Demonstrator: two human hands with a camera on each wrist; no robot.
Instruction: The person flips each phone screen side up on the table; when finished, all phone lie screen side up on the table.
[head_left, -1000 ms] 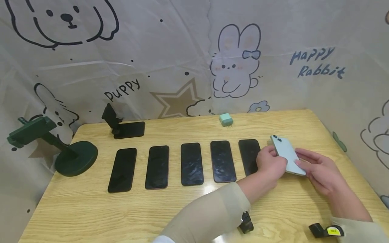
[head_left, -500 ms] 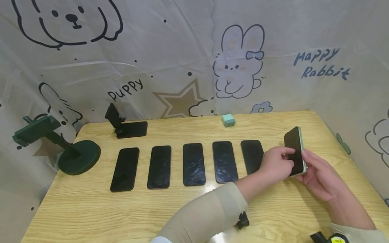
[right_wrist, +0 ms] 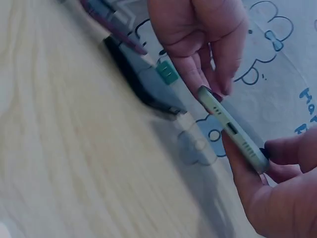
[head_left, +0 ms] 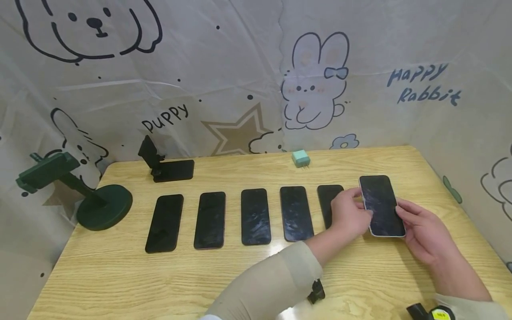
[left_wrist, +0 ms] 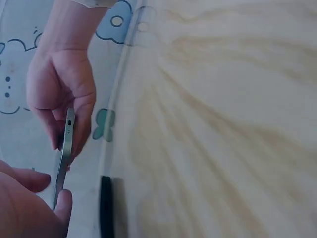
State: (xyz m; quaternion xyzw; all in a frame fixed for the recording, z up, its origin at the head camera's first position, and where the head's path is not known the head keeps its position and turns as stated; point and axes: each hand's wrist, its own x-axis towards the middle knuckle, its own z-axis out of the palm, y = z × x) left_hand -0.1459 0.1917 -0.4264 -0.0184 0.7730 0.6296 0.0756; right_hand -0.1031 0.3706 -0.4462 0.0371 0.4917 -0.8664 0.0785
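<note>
Between my two hands is a smartphone [head_left: 383, 206], raised above the right part of the table with its black screen facing up toward the head camera. My left hand [head_left: 349, 212] pinches its left edge, thumb at the screen side. My right hand [head_left: 426, 229] grips the opposite edge near the lower corner. In the right wrist view the smartphone [right_wrist: 233, 130] appears end-on, showing a pale green frame with a charging port. Partly behind my left hand lies another dark phone [head_left: 329, 195], the rightmost of a row of several lying screen up.
The row runs left across the wooden table [head_left: 168, 284], ending at a phone [head_left: 164, 223]. A green round-based stand [head_left: 105, 208] is at far left. Behind the row are a black folding stand [head_left: 174, 171] and a mint charger plug [head_left: 301, 158]. A printed cloth [head_left: 224, 89] hangs behind.
The smartphone has turned over in my hands: its pale blue back showed first, then it stood edge-on, and now its screen faces up. The phones on the table stay put.
</note>
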